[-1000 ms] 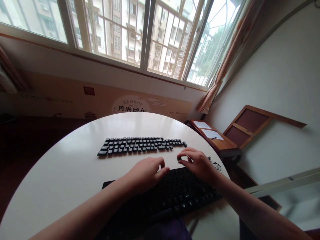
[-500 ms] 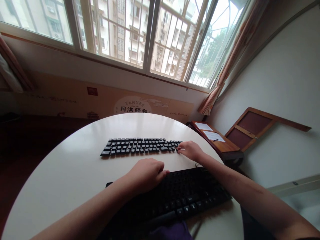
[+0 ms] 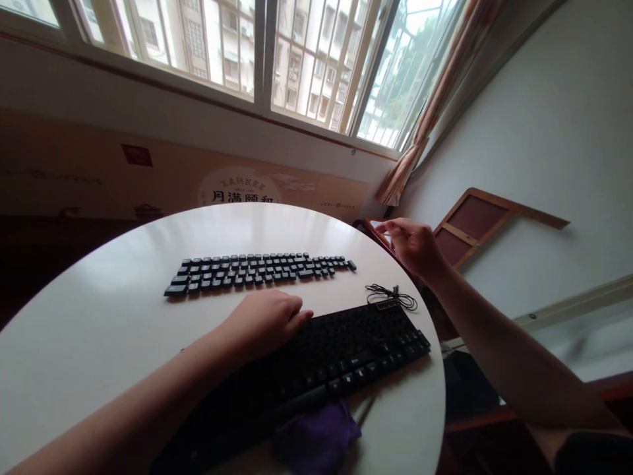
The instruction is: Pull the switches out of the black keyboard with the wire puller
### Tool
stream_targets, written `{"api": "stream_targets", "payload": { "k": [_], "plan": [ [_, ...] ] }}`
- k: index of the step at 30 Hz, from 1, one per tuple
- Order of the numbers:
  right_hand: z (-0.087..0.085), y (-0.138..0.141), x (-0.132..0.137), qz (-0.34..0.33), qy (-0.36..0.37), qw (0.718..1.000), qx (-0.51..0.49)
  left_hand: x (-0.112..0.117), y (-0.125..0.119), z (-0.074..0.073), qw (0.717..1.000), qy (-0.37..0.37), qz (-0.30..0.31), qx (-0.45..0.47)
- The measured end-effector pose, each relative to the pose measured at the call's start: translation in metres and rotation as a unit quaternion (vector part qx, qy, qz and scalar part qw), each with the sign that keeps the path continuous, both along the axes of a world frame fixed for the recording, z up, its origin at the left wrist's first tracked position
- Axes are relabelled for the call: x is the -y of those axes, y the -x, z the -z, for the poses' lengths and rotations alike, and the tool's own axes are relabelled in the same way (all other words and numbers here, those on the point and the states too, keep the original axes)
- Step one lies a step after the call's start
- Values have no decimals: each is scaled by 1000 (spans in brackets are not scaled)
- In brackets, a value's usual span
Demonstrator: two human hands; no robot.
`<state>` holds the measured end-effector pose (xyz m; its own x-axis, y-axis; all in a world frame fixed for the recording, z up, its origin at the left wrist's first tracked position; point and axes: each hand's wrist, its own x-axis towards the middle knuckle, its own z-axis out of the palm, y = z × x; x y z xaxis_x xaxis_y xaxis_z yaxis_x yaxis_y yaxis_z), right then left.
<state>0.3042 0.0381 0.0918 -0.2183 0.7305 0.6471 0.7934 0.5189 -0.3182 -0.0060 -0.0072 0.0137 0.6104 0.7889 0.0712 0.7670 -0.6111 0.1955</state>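
My left hand point(image 3: 270, 320) is curled over the upper part of a black keyboard point(image 3: 341, 336); its thumb shows, but whatever its fingers hold is hidden. Much of the keyboard's upper area has no keycaps, while black keys remain along its near side. Behind it, loose black keycaps point(image 3: 237, 272) stand in several rows on the white table point(image 3: 89, 330). My right hand point(image 3: 408, 247) is raised near the table's right edge, away from the keycaps. Its fingers are loosely bent and apart, and I see nothing in them.
A coiled black cable point(image 3: 395, 295) lies behind the keyboard's right corner. A purple cloth point(image 3: 316, 435) sits at its near side, beside a thin dark stick-like thing point(image 3: 366, 410). A wooden chair point(image 3: 469, 221) stands past the table's rounded right edge. Windows and a wall are behind.
My right hand has left the right end of the keycap rows and moved up and to the right. My left hand stays on the keyboard. The camera view has shifted.
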Motion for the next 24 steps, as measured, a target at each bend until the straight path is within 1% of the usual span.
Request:
{"api": "stream_targets", "payload": {
  "k": [2,3,5,7,9,12,14,16,17,19,21,23,24],
  "plan": [
    [-19,-13,24,4,8,999,-52,-1,1,-2,1000,-9,3,-10],
    [-25,-18,36,4,20,997,-69,-2,2,-4,1000,-15,2,-16],
    [-32,-24,58,-3,61,994,-93,-6,5,-7,999,-29,-8,-27],
    [-32,-24,75,-33,131,985,-104,-12,10,-12,998,-44,-24,-28],
    [-29,-18,87,-82,206,970,-104,-18,18,-19,997,-57,-47,-14],
    [-23,0,100,-162,300,935,-93,-23,41,-39,994,-53,-97,-3],
    [-20,15,106,-217,346,908,-92,-17,61,-55,991,-35,-132,3],
    [-16,34,110,-275,369,883,-96,-2,82,-68,986,-8,-168,20],
    [-12,45,111,-304,376,870,-99,8,92,-72,982,5,-185,35],
    [-1,71,110,-350,397,841,-110,34,107,-73,974,25,-210,81],
    [14,103,110,-387,428,806,-131,62,116,-64,964,42,-223,138],
    [34,137,110,-419,451,772,-158,90,119,-48,952,56,-236,186],
    [44,154,111,-431,452,763,-168,102,119,-38,948,60,-238,203]
  ]
}}
